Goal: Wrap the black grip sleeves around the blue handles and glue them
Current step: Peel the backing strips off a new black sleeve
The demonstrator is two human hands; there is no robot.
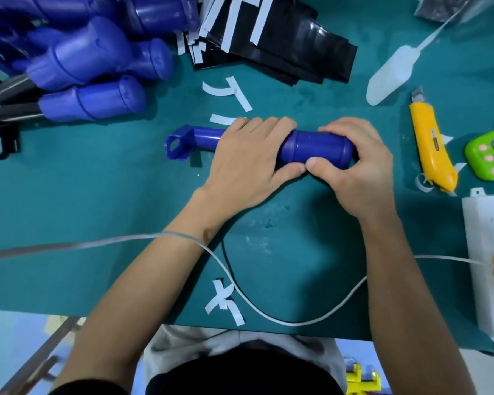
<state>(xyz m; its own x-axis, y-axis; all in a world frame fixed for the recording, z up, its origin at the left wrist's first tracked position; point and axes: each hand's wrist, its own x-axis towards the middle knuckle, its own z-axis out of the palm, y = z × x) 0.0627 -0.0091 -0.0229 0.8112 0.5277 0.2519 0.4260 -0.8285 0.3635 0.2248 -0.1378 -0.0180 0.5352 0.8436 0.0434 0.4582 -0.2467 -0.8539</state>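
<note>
Bare forearms [143, 280] enter from the lower edge and meet at mid-surface. Left hand [248, 163]: fingers [268, 124] curled over the far side of a blue handle [317, 146], thumb on its near side, gripping the middle. Right hand [362, 172]: fingers wrapped round the rounded right end, thumb tip pressed to the near side beside the left thumb. The handle lies flat on the teal surface [97, 195], long axis left to right, its ring end [177, 146] pointing left. Whether a sleeve lies under the left hand cannot be told.

Just beyond the handle lie white backing strips [228, 92]. At far centre is a stack of black grip sleeves [297, 44], and at far left a pile of blue handles [97, 61]. To the right are a white plastic spatula [394, 72], a yellow utility knife [431, 143], a green timer [491, 155] and a white power strip [488, 252]. A white cable [268, 312] loops near the front edge.
</note>
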